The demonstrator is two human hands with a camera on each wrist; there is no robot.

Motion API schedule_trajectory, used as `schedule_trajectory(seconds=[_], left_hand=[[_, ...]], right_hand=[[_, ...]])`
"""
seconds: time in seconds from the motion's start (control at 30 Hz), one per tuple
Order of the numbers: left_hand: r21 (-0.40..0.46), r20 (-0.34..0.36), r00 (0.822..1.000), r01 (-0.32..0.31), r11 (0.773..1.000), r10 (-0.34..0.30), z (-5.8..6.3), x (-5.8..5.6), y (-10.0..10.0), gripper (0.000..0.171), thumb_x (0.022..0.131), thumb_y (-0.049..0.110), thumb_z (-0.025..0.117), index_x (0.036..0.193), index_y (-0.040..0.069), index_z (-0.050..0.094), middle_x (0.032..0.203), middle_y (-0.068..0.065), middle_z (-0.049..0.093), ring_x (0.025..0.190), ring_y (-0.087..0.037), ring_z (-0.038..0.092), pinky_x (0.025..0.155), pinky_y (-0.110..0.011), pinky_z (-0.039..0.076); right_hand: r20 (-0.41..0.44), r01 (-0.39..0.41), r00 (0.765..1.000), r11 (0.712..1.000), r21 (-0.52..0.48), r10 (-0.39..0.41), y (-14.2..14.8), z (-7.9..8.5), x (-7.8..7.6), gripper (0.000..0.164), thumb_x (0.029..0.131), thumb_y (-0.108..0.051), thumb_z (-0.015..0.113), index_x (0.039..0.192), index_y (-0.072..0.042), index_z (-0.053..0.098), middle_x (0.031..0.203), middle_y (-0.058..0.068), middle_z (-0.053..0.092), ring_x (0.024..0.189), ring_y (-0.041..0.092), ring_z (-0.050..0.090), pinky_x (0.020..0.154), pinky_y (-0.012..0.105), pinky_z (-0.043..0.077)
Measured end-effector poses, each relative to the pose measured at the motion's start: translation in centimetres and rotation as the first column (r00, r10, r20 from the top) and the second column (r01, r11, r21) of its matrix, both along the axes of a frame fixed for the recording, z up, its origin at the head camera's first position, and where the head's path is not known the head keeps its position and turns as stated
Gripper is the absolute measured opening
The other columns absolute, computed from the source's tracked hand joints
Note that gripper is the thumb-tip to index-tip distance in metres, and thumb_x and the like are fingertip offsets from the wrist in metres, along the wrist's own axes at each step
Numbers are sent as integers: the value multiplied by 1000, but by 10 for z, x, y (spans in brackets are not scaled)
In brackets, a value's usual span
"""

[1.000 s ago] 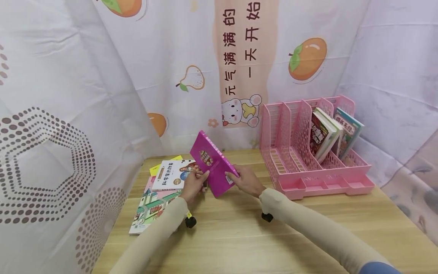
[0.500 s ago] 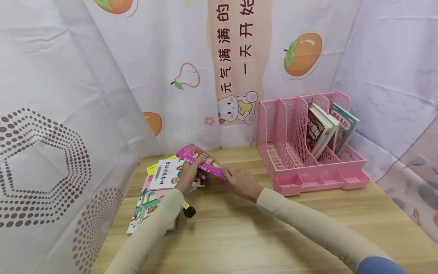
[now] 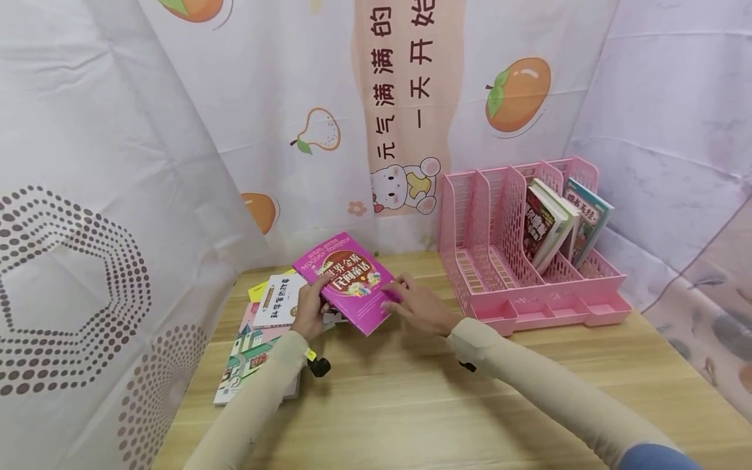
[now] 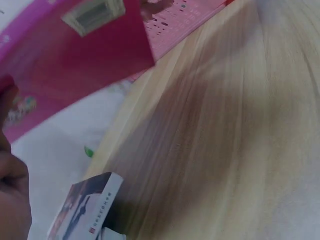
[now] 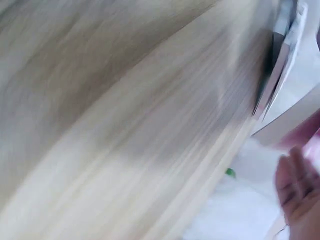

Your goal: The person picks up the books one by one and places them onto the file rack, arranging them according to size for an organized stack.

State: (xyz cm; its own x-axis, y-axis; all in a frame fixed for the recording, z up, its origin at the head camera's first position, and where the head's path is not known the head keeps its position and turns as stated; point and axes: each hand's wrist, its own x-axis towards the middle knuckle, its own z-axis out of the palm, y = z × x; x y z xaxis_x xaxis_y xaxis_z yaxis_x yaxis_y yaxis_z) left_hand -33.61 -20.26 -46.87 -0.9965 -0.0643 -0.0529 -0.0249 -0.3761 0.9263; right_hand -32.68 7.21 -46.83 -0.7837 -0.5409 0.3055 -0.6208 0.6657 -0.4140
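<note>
Head view shows the left hand (image 3: 309, 310) grasping a purple book (image 3: 346, 284) by its left edge, with the front cover turned up towards the camera. This book is tilted and held above the table (image 3: 399, 405), partly over a pile of books at the left. The right hand (image 3: 424, 308) is beside the book's right edge; its fingers are loosely extended and not clenched, though I cannot tell whether they touch the cover.

Below and left of the purple book, a white book (image 3: 275, 301) lies on top of a picture book (image 3: 247, 356) with a castle on its cover, and a yellow corner (image 3: 256, 292) sticks out behind them. In the left wrist view, a pale label (image 4: 95, 16) shows on the purple book's underside. The right wrist view is blurred.

At the right of the table stands a pink rack (image 3: 546, 297) with dividers. Several books lean in its right part, among them a dark red book (image 3: 537, 225) and a teal book (image 3: 590, 219). Behind everything hangs a white cloth (image 3: 282, 65) printed with fruit.
</note>
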Motion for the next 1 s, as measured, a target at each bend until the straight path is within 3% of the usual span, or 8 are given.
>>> schedule_trajectory(seconds=[0.1, 0.17, 0.27, 0.37, 0.57, 0.67, 0.8, 1.0], left_hand=[[29, -18, 998, 54, 998, -53, -1, 1, -2, 50, 98, 38, 70, 127, -2, 63, 92, -8, 78, 41, -1, 45, 39, -14, 34], [32, -30, 995, 95, 995, -94, -2, 2, -2, 54, 98, 41, 70, 129, -2, 62, 95, -9, 78, 44, -1, 49, 39, -14, 34], [15, -38, 988, 147, 989, -147, -4, 3, -4, 58, 97, 44, 71, 131, -2, 59, 99, -9, 77, 51, -3, 58, 39, -15, 34], [-17, -32, 985, 172, 985, -172, -7, 3, -7, 59, 97, 45, 70, 131, -3, 58, 98, -9, 77, 53, -4, 61, 39, -16, 34], [-110, -15, 982, 185, 976, -188, -12, 3, -11, 55, 99, 47, 66, 119, -4, 65, 85, -9, 76, 42, -2, 45, 40, -17, 33], [-150, -3, 983, 180, 972, -183, -12, 3, -12, 53, 101, 46, 63, 115, -4, 68, 81, -8, 75, 42, -3, 43, 41, -18, 33], [-240, 12, 987, 155, 958, -157, -13, 1, -12, 53, 101, 48, 63, 111, -3, 71, 80, -7, 75, 45, -4, 46, 44, -20, 37], [-426, -27, 993, 94, 900, -117, -19, -1, -15, 59, 94, 57, 69, 105, -1, 73, 79, -7, 74, 47, -6, 42, 45, -22, 32]], right_hand=[[174, 86, 983, 989, -122, -64, 4, -2, -8, 66, 103, -60, 51, 149, -14, 51, 126, 9, 55, 100, 22, 61, 86, 45, 55], [338, 120, 940, 970, -209, -43, 8, -2, -13, 71, 101, -61, 54, 150, -11, 48, 120, 8, 61, 97, 21, 62, 85, 47, 55], [565, 133, 822, 942, -308, 69, 15, -2, -19, 63, 100, -57, 59, 138, -6, 59, 98, 7, 68, 77, 17, 58, 69, 41, 52], [694, 124, 696, 921, -368, 183, 23, -1, -22, 48, 101, -51, 62, 116, -5, 70, 80, 3, 68, 59, 13, 45, 54, 31, 36], [794, 110, 469, 867, -486, 386, 31, 7, -22, 33, 105, -36, 59, 100, -6, 72, 77, 1, 73, 48, 4, 42, 46, 21, 28], [824, 114, 394, 868, -483, 407, 33, 8, -21, 31, 105, -35, 58, 102, -7, 70, 78, 1, 73, 46, 3, 43, 44, 19, 31], [838, 91, 358, 878, -470, 411, 35, 8, -22, 35, 106, -34, 57, 109, -3, 70, 83, 5, 76, 40, 2, 35, 40, 19, 28], [811, 38, 428, 888, -458, 400, 33, 8, -23, 35, 104, -32, 62, 114, -1, 73, 93, 12, 78, 43, 2, 39, 40, 20, 25]])
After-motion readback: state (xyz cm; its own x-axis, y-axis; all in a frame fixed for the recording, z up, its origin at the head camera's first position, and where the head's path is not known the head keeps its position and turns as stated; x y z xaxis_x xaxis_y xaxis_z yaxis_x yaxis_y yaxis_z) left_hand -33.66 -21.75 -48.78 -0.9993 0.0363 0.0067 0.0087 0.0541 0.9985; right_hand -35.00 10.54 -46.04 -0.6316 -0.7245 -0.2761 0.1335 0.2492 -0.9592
